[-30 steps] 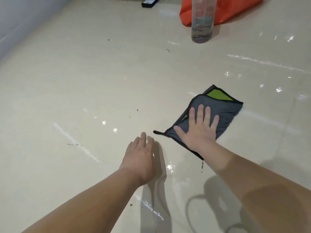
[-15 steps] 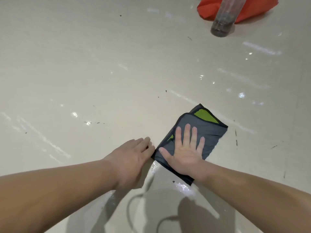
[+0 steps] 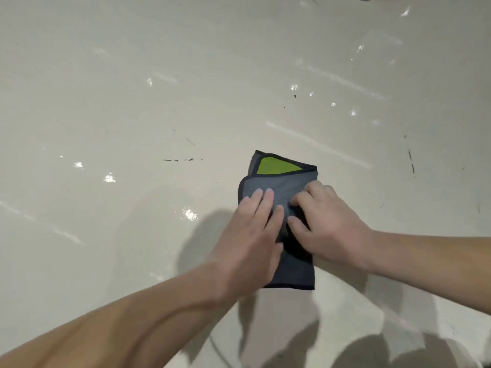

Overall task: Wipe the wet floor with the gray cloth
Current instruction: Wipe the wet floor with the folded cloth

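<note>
The cloth point(image 3: 281, 181) lies folded on the floor point(image 3: 132, 102), just ahead of the person, a green patch point(image 3: 276, 166) showing at its far end; both hands rest on top of it. The left hand point(image 3: 252, 235) lies flat, fingers point(image 3: 261, 200) spread out and grasping nothing; the right hand point(image 3: 326, 221) has its fingers point(image 3: 305, 200) curled into the fabric, seemingly bunching a fold, though how firm the pinch is I cannot tell. The cloth looks soft, thin and light, limp enough to crease under the fingers; damp, it would likely cling and drag on the glossy tile, which glints with wet spots to the left and far right. Pressing a flat palm on the middle should push it best; pinching an edge would only unfold it.
</note>
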Tool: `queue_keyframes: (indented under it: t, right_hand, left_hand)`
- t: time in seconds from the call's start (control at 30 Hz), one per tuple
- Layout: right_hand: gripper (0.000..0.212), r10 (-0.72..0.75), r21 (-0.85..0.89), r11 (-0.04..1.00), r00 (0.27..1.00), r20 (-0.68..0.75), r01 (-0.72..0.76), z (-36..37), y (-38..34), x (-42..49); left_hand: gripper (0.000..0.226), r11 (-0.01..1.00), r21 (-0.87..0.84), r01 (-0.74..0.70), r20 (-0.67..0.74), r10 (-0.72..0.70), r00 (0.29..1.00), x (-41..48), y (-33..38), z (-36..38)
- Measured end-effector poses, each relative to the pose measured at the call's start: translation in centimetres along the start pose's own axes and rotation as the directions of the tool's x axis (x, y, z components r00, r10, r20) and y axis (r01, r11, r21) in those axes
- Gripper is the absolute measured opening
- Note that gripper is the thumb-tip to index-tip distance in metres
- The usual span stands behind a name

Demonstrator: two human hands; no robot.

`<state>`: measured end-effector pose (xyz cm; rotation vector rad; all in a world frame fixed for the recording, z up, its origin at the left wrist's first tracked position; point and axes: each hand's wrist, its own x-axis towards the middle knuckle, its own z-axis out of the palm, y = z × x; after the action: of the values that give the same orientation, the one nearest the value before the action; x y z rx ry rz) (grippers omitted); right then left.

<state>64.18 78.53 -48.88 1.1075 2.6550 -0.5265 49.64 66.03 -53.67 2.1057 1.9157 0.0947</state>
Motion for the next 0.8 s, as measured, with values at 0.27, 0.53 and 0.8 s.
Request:
queue_keyframes:
  t: [0.27,0.53,0.8]
  right_hand:
    - [0.024,0.202,-0.381,0.923,0.916,0.347,-0.059,-2.4,-0.1,3.3]
    - [0.024,0.249,-0.150,0.959,0.967,0.046,-0.240,-1.5,-7.2,8.1]
    - [0.027,-0.007,-0.070,0.998,0.991,-0.134,-0.003,3.5,-13.8,9.7]
  left_hand:
    - [0.081,0.998,0.055,0.003,0.079,-0.008,0.997,2.0,1.9,3.9]
    - [0.083,0.987,0.054,0.148,-0.024,-0.147,0.989,0.5,-7.7,1.7]
    - [0.078,0.760,-0.076,0.646,-0.156,-0.649,0.745,-10.7,-14.3,0.9]
